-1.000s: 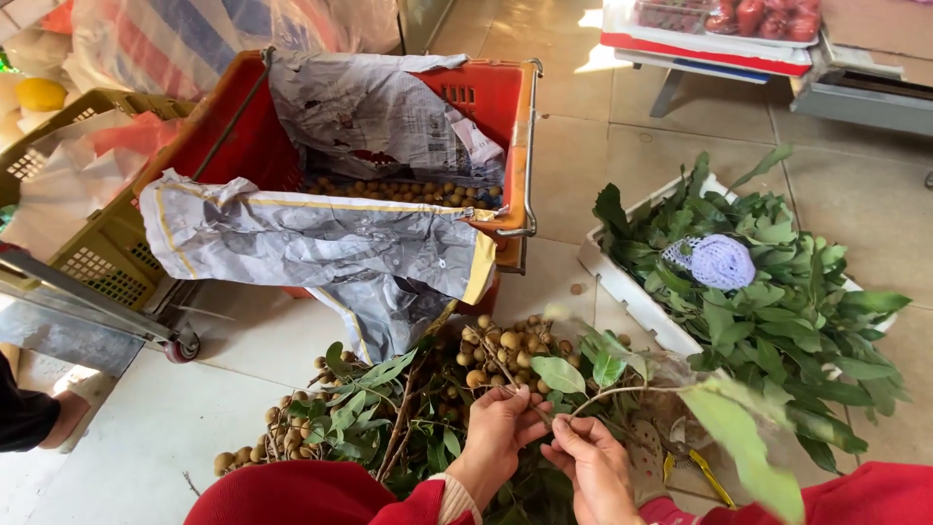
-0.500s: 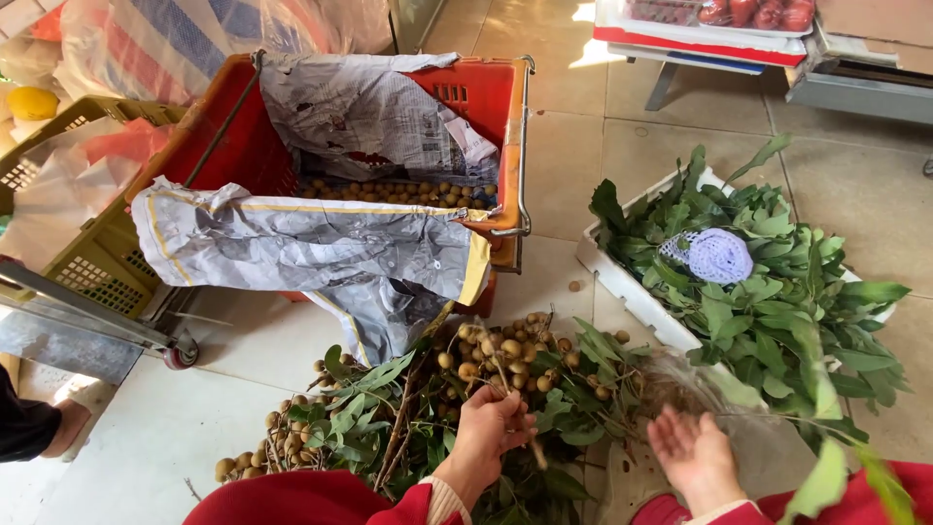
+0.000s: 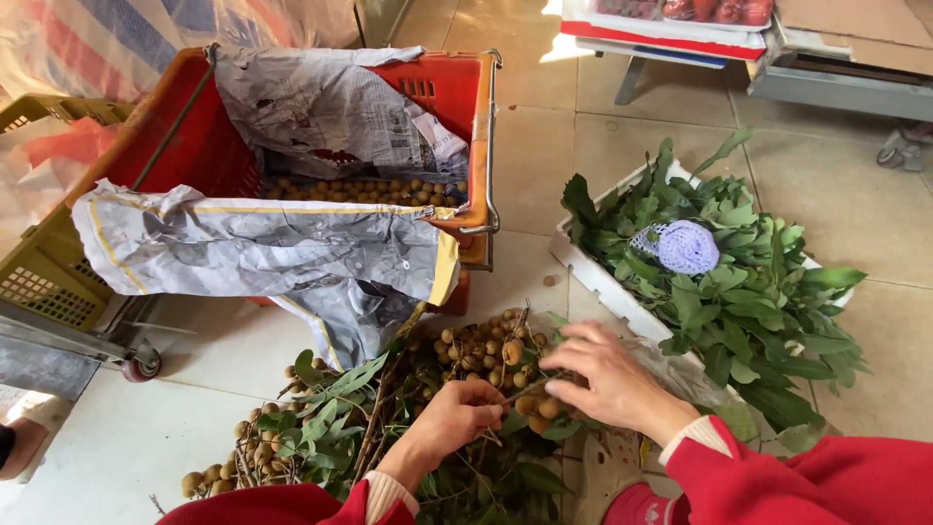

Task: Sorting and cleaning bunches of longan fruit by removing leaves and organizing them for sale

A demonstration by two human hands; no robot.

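Down low on the floor [image 3: 126, 447], a heap of small tan fruit [image 3: 486, 355] on leafy twigs, piled loose within easy reach of both hands. Left hand [image 3: 457, 413] curled shut around a thin twig [image 3: 520, 391], pinching it near the cluster, apparently to steady it. Right hand [image 3: 607, 374] spread palm-down over the fruit, fingers half bent and resting on a few of them; whether anything is actually gripped underneath cannot be told. Both wrists angled inward from red sleeves [image 3: 777, 476], meeting over the same bunch. Behind the heap, a red crate [image 3: 466, 117] lined with newspaper [image 3: 253, 243], more loose fruit inside, set close so as to be handy. Off to the right, a white tray [image 3: 593, 277] heaped with stripped green leaves [image 3: 748, 292], a pale foam net [image 3: 685, 246] lying on top.
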